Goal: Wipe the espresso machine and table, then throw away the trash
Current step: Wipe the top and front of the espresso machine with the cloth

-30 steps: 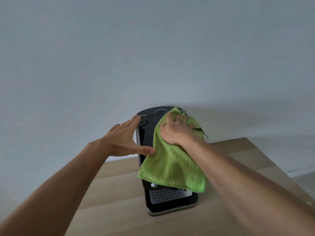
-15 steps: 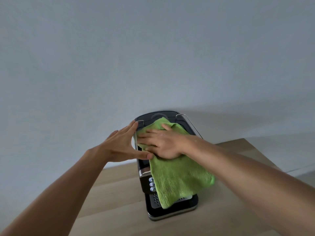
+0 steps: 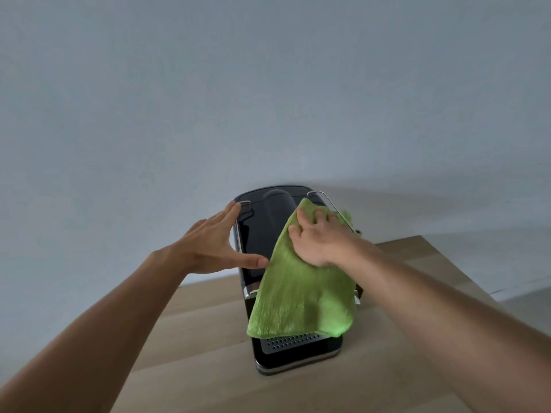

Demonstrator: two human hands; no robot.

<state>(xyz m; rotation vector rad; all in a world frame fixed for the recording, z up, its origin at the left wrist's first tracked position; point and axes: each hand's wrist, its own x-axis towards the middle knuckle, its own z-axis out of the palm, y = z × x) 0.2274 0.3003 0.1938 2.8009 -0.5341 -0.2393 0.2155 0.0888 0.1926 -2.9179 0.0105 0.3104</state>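
Observation:
A black espresso machine (image 3: pixel 259 234) stands on a light wooden table (image 3: pixel 193 347), close to the wall. A green cloth (image 3: pixel 301 296) lies over the right half of its top and hangs down the front, hiding the buttons. My right hand (image 3: pixel 319 236) presses on the cloth near the machine's right rear corner, fingers curled into the fabric. My left hand (image 3: pixel 214 242) lies flat against the machine's left side, fingers spread, thumb on the top's front edge. The perforated drip tray (image 3: pixel 293 341) shows below the cloth.
A plain grey-white wall (image 3: pixel 268 99) rises directly behind the machine. The table's right edge (image 3: pixel 453 269) runs diagonally behind my right forearm, with floor beyond it. No trash is in view.
My right hand has slid the cloth from the left of the machine's top over to the right rear. The cloth now hangs over the front right. My left hand has stayed on the left side.

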